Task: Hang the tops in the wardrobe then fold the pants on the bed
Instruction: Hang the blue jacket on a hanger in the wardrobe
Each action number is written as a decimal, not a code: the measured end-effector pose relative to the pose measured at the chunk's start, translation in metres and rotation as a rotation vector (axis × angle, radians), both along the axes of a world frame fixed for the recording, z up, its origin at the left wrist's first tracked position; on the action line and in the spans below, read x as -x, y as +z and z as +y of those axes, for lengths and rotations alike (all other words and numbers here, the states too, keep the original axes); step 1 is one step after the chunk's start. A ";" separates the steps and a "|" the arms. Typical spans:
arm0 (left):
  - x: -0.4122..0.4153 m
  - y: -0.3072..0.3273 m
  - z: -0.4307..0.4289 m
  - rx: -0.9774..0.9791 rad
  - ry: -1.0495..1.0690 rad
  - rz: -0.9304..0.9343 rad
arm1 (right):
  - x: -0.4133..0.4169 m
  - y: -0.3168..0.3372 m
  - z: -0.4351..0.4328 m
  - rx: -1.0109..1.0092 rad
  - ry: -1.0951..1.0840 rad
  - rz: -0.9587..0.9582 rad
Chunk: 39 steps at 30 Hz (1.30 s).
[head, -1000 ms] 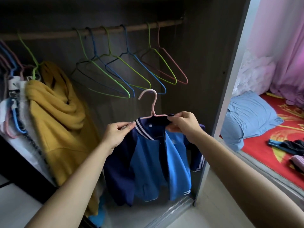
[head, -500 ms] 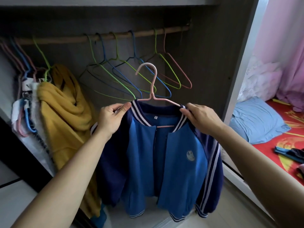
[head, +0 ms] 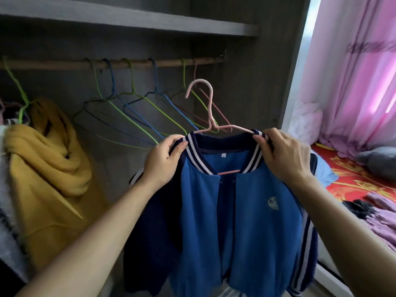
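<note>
So, counting first: one blue jacket (head: 246,211) with a navy collar striped in white, draped on one pink wire hanger (head: 210,108). Both are in my two hands, in front of the open wardrobe (head: 257,82). On the wooden rod (head: 64,64) I count six empty wire hangers (head: 131,82): three green, two blue and one pink. A seventh, a green hanger (head: 21,97), carries a yellow hoodie (head: 49,168) at the left end.

My left hand (head: 162,161) is curled closed, thumb and fingers pinching the left end of the striped collar. My right hand (head: 285,155) is curled too, its fingertips pinching the right end of the collar, where the hanger's shoulder runs under the cloth. The jacket hangs open down the front between my forearms, with its sleeves drooping at either side. The pink hook stands upright below the rod and in front of the empty hangers, not on the rod.

Inside the wardrobe there is also a shelf (head: 128,18) above the rod, and some pale clothes (head: 4,189) pressed against the hoodie at the far left edge. To the right of the wardrobe is the bed, with a red patterned bedspread (head: 353,181). On it lie a light blue pillow (head: 323,170), a grey cushion (head: 379,161) and a small heap of purple and dark clothes (head: 381,219). I cannot tell which of those are pants. A pink curtain (head: 353,71) hangs behind the bed.
</note>
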State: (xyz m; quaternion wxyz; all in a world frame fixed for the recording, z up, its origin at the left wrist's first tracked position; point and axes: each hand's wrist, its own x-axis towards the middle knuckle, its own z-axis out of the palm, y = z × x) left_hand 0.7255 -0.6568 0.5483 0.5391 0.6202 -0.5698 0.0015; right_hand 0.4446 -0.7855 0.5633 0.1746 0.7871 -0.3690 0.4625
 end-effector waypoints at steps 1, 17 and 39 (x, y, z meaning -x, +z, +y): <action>0.005 0.000 -0.009 0.007 -0.015 -0.009 | 0.008 0.003 0.000 0.015 -0.038 0.005; 0.077 0.017 -0.136 -0.067 -0.215 -0.211 | 0.094 0.008 -0.001 0.088 -0.375 0.003; 0.008 0.111 -0.315 -0.547 0.509 -1.309 | 0.033 0.015 -0.131 0.006 -0.403 -0.018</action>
